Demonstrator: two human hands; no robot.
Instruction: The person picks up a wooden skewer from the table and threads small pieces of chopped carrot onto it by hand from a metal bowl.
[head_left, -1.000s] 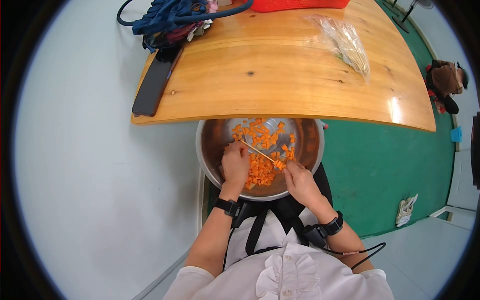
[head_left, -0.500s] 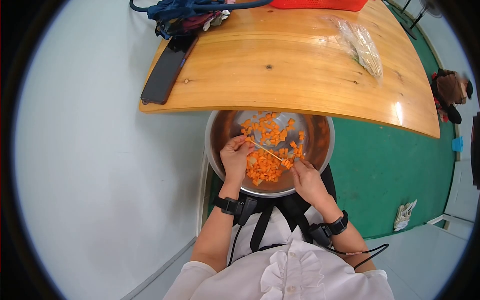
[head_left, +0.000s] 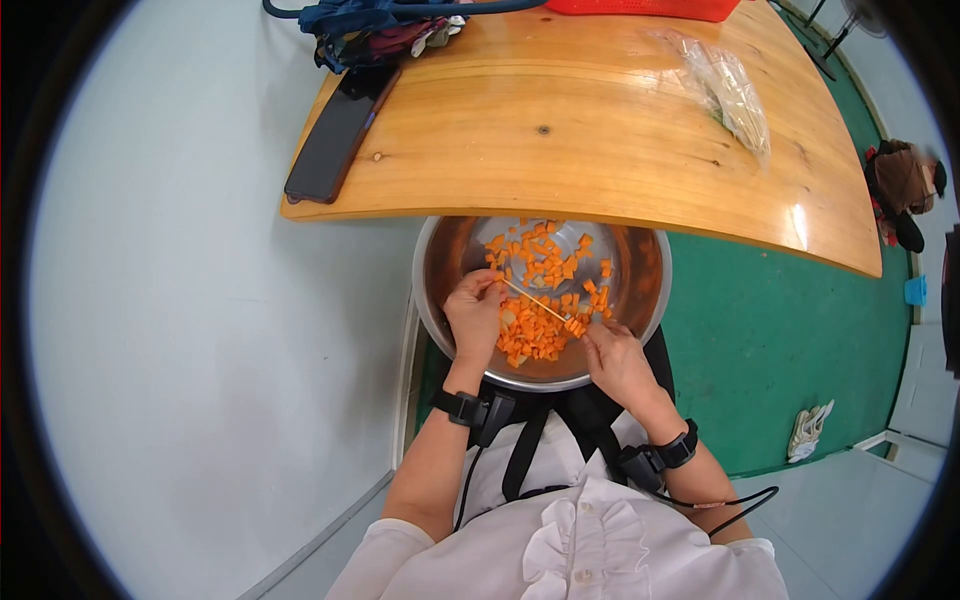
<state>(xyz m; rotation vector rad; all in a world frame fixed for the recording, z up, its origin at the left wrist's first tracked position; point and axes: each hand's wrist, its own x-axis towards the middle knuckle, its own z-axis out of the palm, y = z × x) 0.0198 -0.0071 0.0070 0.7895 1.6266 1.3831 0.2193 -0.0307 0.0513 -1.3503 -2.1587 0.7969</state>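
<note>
A thin wooden skewer (head_left: pixel 534 299) runs slantwise between my hands, over a wide steel bowl (head_left: pixel 655 310) of diced carrot (head_left: pixel 528 340). My left hand (head_left: pixel 475 315) is closed, pinching a small orange carrot piece at the skewer's upper left end. At the lower right end, my right hand (head_left: pixel 617 362) grips the skewer, its tip hidden by the fingers. Several carrot pieces (head_left: pixel 575 326) are threaded close to the right fingertips. A few paler chunks lie among the carrot in the bowl.
The wooden table (head_left: pixel 480 165) overhangs the bowl's far rim. On it lie a dark phone (head_left: pixel 340 140), a clear plastic bag of skewers (head_left: pixel 735 105), a red basket (head_left: pixel 640 8) and a dark blue bundle (head_left: pixel 365 30). A white wall (head_left: pixel 200 300) stands at the left.
The hands and skewer keep nearly the same pose. The whole view has shifted very slightly.
</note>
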